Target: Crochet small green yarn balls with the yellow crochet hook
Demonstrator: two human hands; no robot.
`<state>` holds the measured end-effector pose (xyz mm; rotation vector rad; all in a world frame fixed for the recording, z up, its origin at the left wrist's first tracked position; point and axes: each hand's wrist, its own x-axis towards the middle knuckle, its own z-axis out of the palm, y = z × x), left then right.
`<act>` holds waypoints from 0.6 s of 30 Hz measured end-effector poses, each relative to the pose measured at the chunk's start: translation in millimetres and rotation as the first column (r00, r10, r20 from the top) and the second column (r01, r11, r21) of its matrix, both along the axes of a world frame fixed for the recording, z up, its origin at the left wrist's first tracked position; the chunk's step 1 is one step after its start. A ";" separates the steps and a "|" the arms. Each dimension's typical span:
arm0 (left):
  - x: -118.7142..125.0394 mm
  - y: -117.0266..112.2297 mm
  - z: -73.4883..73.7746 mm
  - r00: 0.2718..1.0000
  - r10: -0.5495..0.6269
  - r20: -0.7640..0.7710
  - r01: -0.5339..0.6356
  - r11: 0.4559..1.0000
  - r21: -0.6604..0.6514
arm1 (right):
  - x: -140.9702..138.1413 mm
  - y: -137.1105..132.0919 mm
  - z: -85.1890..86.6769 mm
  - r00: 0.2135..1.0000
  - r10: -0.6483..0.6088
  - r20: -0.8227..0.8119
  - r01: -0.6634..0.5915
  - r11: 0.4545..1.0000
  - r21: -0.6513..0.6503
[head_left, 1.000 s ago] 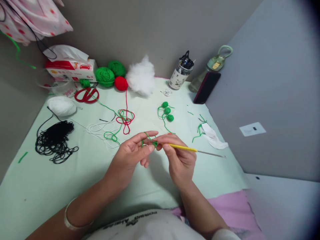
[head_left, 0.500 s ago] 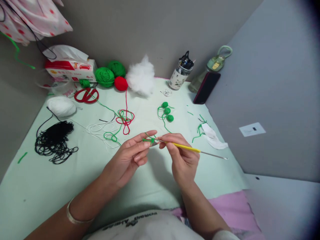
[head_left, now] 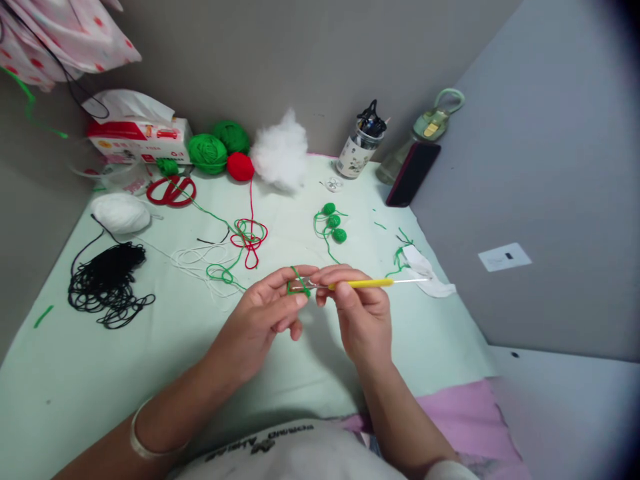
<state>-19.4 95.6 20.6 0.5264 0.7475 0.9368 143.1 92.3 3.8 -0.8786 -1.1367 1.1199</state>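
Observation:
Between the thumb and fingers of my left hand is a small piece of green crochet, with green yarn looped over the index finger. My right hand grips a crochet hook by its yellow handle, like a pen. The hook's thin metal end points left and reaches the green stitches; its other metal end sticks out to the right. My fingers partly cover the hook tip. Beyond my hands, several small green crocheted balls with yarn tails lie on the cloth.
Behind stand green yarn balls, a red yarn ball, white stuffing, a pen jar, a bottle and a phone. At left lie red-handled scissors, white yarn and tangled black yarn.
The crochet hook has turned closer to level, its right end rising and shifting left. My left fingers have tilted, and the green piece now sits slightly lower against the hook.

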 end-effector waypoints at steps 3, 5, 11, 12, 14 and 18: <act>0.8 -2.3 -1.9 0.997 0.001 -0.080 0.006 0.996 0.086 | -1.4 -1.1 -1.3 0.999 0.042 0.023 -0.042 0.999 0.002; -1.4 -2.8 -2.7 0.990 0.026 -0.136 -0.011 0.993 0.115 | -0.5 -1.7 -1.9 0.999 0.050 -0.003 -0.051 0.998 -0.023; -3.7 -0.9 -5.1 0.971 0.091 -0.221 -0.054 0.984 0.168 | 1.4 -1.1 -3.1 0.998 0.057 -0.041 -0.058 0.998 -0.022; -2.8 -0.5 -6.0 0.968 0.101 -0.230 -0.060 0.983 0.176 | 0.9 -1.1 -3.3 0.997 0.060 -0.042 -0.061 0.998 -0.023; -0.7 -0.1 -7.5 0.963 0.115 -0.244 -0.071 0.981 0.183 | -0.7 -1.5 -3.5 0.997 0.067 -0.045 -0.068 0.997 -0.021; 2.2 -1.0 -6.7 0.972 0.079 -0.221 -0.045 0.987 0.155 | -4.1 -2.6 -4.2 0.998 0.058 0.017 -0.059 0.998 0.026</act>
